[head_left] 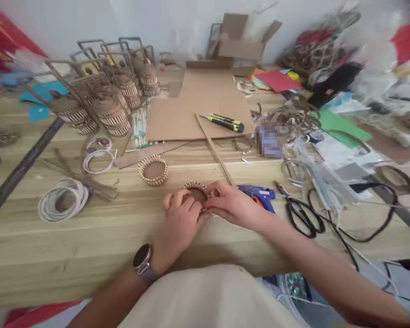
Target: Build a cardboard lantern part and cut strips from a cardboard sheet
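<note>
Between my two hands sits a small round woven basket [195, 186] with a brown base and a light-and-dark striped rim. My left hand [183, 210], with a watch on its wrist, has its fingers curled over the basket's left and near side. At the right rim, my right hand [227, 203] pinches with thumb and fingers; whatever lies between the fingertips is hidden. A similar striped basket [153, 170] stands apart, to the upper left. Just behind my right hand lies a blue glue gun [261, 195].
Black-handled scissors [304, 217] lie right of the glue gun among cables. A yellow-black utility knife [225, 122] rests on cardboard [171, 119], beside a thin wooden strip [213, 149]. Several lidded woven baskets [111, 116] with tall handles stand back left. Coiled white cord [63, 200] lies left.
</note>
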`<state>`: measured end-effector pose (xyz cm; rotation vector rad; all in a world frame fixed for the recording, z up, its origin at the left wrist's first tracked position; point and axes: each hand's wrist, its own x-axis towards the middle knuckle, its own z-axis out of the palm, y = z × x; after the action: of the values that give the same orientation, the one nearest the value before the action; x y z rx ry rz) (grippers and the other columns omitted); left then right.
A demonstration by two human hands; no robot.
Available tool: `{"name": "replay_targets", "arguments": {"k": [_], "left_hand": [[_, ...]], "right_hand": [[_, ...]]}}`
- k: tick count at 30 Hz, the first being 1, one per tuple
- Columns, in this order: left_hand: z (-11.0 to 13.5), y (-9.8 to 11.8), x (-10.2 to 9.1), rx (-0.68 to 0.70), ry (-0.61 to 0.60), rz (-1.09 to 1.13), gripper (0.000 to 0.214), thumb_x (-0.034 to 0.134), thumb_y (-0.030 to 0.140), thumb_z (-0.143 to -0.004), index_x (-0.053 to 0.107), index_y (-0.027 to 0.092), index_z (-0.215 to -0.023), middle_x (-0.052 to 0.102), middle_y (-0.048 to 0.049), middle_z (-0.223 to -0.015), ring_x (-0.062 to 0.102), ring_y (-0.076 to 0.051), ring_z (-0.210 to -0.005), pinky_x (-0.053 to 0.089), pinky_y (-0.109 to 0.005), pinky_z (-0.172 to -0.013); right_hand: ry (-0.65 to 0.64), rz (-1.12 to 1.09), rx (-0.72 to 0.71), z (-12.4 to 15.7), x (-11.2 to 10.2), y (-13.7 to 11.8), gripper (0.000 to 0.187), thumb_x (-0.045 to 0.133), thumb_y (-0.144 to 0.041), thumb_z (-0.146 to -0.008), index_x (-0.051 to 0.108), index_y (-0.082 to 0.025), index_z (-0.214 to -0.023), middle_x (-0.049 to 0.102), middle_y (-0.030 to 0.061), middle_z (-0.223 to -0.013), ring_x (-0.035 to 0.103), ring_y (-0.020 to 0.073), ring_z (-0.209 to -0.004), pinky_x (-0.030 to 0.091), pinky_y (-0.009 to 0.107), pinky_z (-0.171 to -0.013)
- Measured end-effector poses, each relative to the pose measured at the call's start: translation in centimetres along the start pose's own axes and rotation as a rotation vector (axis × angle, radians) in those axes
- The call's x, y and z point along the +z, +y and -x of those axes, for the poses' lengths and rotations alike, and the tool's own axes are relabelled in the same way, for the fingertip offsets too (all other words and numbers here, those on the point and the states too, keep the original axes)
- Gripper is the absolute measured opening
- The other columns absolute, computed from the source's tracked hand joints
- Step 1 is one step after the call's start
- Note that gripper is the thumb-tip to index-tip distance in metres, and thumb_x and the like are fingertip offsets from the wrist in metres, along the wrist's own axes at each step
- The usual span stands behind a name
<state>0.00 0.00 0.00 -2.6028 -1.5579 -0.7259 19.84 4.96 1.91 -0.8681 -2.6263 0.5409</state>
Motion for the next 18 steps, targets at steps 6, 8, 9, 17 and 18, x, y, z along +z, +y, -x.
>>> {"name": "replay_targets", "arguments": {"k": [6,8,9,17,18], "left_hand": [[0.2,-0.6,-0.3,0.003,-0.02,0.063,0.02,0.073,0.037,-0.084,0.065,0.018,-0.086,0.072,-0.0053,-0.087,0.055,-0.032,-0.107,0.031,-0.047,-0.09],[0.4,-1.1,-0.4,0.033,-0.033,0.099,0.011,0.069,0.029,-0.087,0.066,0.018,-0.087,0.072,-0.0044,-0.088,0.054,-0.031,-0.109,0.031,-0.047,-0.091],[0.5,-1.4,-0.4,0.047,-0.039,0.122,0.007,0.067,0.026,-0.089,0.067,0.019,-0.086,0.072,-0.0035,-0.087,0.054,-0.03,-0.109,0.031,-0.047,-0.092],[-0.6,-2.5,-1.0,0.111,-0.063,0.269,0.015,0.065,0.025,-0.09,0.068,0.02,-0.077,0.071,-0.001,-0.076,0.054,-0.029,-0.108,0.035,-0.046,-0.09],[-0.7,-2.6,-1.1,0.124,-0.075,0.264,0.016,0.065,0.026,-0.09,0.068,0.02,-0.075,0.071,-0.0013,-0.076,0.054,-0.029,-0.108,0.035,-0.046,-0.09]], "right_hand": [[0.017,0.022,0.005,-0.2,0.1,0.1,0.021,0.051,-0.026,-0.097,0.071,-0.022,-0.1,0.059,0.0103,-0.112,0.061,0.0197,-0.101,0.052,0.033,-0.084],[0.032,0.028,-0.012,-0.1,0.1,0.0,0.022,0.05,-0.026,-0.097,0.071,-0.021,-0.099,0.059,0.0103,-0.11,0.062,0.0191,-0.098,0.052,0.032,-0.082],[0.039,0.035,-0.021,-0.1,0.1,0.0,0.022,0.049,-0.026,-0.097,0.071,-0.021,-0.097,0.06,0.0102,-0.108,0.062,0.0187,-0.096,0.052,0.031,-0.079],[0.093,0.053,-0.014,0.1,0.0,-0.4,0.021,0.05,-0.021,-0.096,0.071,-0.021,-0.095,0.064,0.0083,-0.104,0.064,0.0174,-0.092,0.053,0.029,-0.078],[0.092,0.041,-0.008,0.2,0.0,-0.3,0.021,0.05,-0.021,-0.096,0.071,-0.021,-0.095,0.064,0.0084,-0.105,0.064,0.0177,-0.093,0.053,0.03,-0.079]]}}
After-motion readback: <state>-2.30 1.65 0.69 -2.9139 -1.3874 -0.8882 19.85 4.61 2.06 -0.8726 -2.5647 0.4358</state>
